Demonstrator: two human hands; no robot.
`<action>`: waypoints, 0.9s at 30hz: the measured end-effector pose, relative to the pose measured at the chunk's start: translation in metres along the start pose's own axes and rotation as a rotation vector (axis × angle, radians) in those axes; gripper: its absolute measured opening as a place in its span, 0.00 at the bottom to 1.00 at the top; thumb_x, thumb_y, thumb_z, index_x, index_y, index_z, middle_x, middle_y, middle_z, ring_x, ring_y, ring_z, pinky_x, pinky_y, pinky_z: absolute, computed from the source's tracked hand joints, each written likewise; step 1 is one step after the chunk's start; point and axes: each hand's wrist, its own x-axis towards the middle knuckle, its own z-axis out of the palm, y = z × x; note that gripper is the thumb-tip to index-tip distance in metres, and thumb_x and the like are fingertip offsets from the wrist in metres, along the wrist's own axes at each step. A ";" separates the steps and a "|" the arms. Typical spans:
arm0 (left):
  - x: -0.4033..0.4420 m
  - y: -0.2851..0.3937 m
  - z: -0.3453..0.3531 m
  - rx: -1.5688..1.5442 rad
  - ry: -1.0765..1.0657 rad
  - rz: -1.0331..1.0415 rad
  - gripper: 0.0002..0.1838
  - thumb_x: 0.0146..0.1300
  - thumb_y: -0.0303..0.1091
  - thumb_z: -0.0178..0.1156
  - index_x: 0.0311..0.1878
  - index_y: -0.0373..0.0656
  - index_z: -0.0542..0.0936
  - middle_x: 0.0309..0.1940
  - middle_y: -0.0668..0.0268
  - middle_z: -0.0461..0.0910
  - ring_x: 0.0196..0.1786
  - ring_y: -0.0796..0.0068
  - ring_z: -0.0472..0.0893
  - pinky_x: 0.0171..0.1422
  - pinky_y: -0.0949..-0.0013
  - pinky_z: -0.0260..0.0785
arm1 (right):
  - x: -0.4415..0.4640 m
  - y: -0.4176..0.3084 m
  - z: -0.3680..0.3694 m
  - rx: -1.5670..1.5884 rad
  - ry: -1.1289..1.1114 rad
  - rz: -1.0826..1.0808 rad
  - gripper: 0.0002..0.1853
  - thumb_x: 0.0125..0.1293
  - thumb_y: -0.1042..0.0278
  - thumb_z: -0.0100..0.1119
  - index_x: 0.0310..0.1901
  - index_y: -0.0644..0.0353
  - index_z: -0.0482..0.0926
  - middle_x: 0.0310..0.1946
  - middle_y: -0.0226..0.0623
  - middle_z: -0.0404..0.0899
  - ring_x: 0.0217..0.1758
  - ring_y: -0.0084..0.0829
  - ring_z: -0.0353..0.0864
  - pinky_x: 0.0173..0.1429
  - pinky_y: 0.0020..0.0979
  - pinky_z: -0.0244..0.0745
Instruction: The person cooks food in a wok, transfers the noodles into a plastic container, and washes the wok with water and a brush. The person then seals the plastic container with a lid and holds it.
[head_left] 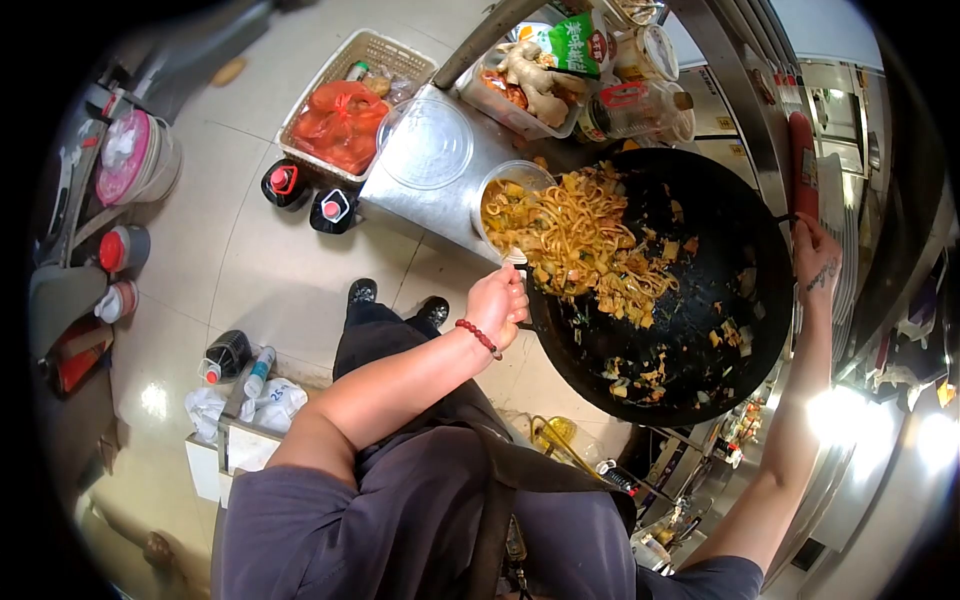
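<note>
Commercial kitchen, takeaway sort, from where I stand. Oversized black wok of noodles; clear plastic tub and round lid on stainless-steel table. Ginger root in storage box nearby. Big bottles of dark liquid, produce basket, lidded bucket about tiled floor.

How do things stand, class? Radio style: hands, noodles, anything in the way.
Left hand and right hand gripping wok, opposite sides. Noodles spanning wok and tub. Lid beside tub, not blocking it.
</note>
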 end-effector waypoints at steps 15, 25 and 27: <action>0.010 0.001 -0.003 0.002 0.012 0.031 0.11 0.63 0.33 0.45 0.24 0.46 0.64 0.14 0.76 0.55 0.14 0.86 0.53 0.15 0.79 0.43 | -0.001 0.010 -0.006 -0.146 0.047 -0.070 0.15 0.61 0.64 0.52 0.46 0.63 0.78 0.33 0.40 0.80 0.36 0.25 0.76 0.42 0.26 0.68; 0.018 -0.004 -0.001 -0.039 0.009 0.028 0.14 0.67 0.37 0.43 0.25 0.46 0.64 0.13 0.76 0.55 0.13 0.85 0.52 0.15 0.79 0.44 | -0.006 -0.036 -0.011 -0.168 0.013 -0.101 0.15 0.61 0.64 0.51 0.46 0.63 0.78 0.34 0.42 0.80 0.35 0.26 0.76 0.41 0.26 0.69; 0.024 -0.004 -0.004 -0.037 0.013 0.028 0.14 0.67 0.38 0.43 0.25 0.46 0.64 0.13 0.76 0.55 0.13 0.85 0.52 0.15 0.79 0.44 | -0.006 -0.040 -0.010 -0.173 0.020 -0.134 0.15 0.61 0.64 0.51 0.45 0.63 0.78 0.34 0.42 0.80 0.35 0.26 0.76 0.41 0.26 0.68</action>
